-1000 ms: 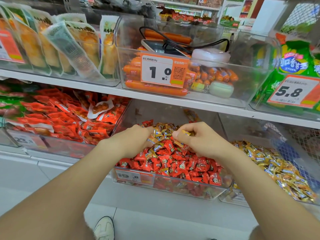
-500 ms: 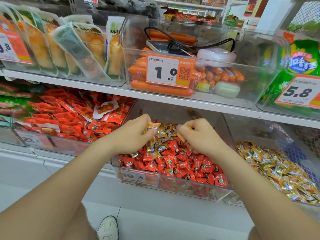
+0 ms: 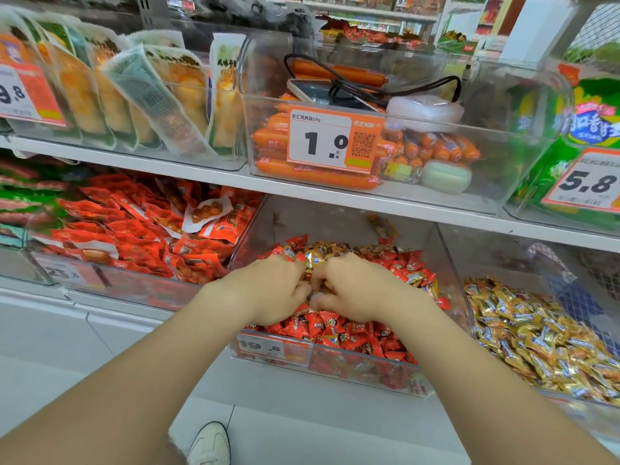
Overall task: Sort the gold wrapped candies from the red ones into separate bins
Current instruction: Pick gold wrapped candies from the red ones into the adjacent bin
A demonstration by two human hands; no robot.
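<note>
A clear middle bin point(image 3: 335, 367) on the lower shelf holds a heap of red wrapped candies point(image 3: 339, 330) with gold wrapped candies point(image 3: 322, 253) mixed in at the back. Both hands are in this bin, close together. My left hand point(image 3: 271, 290) and my right hand point(image 3: 355, 286) have their fingers curled into the gold candies between them. The fingertips are hidden among the wrappers. The bin to the right point(image 3: 463, 263) is filled with gold candies point(image 3: 536, 333).
The bin on the left point(image 3: 100, 280) holds red snack packets. The upper shelf point(image 3: 302, 193) overhangs the bins; on it stands a clear bin of sausages with a phone and cable. Green bags stand at the far right. A white shoe point(image 3: 209, 444) shows on the floor.
Both hands have come closer together and dug lower into the gold candies in the middle bin. The view has shifted slightly downward.
</note>
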